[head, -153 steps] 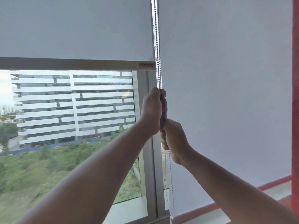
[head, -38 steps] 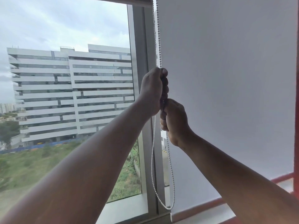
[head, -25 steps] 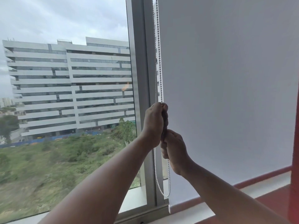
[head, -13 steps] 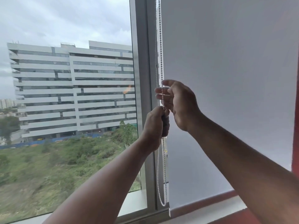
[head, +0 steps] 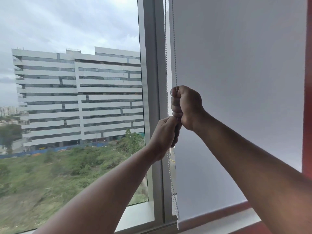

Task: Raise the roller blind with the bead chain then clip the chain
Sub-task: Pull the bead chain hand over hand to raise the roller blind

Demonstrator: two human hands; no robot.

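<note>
A white bead chain [head: 175, 48] hangs in two strands beside the grey window post [head: 152, 81]. My right hand [head: 185, 107] grips the chain in a fist, directly above my left hand [head: 164, 134], which also grips it lower down. The two fists touch. Below them the chain's loop [head: 173, 191] hangs down to the sill. The left window's roller blind is raised out of sight above the frame's top edge. No chain clip is visible.
A second white roller blind [head: 236, 98] covers the right window down to its bottom bar [head: 211, 218]. A red wall edge [head: 308, 81] stands at the far right. Through the left pane I see a white building [head: 76, 98] and green ground.
The left blind rose from mid-window until it left the view. My right hand let go below my left hand, moved up and closed round the chain above it.
</note>
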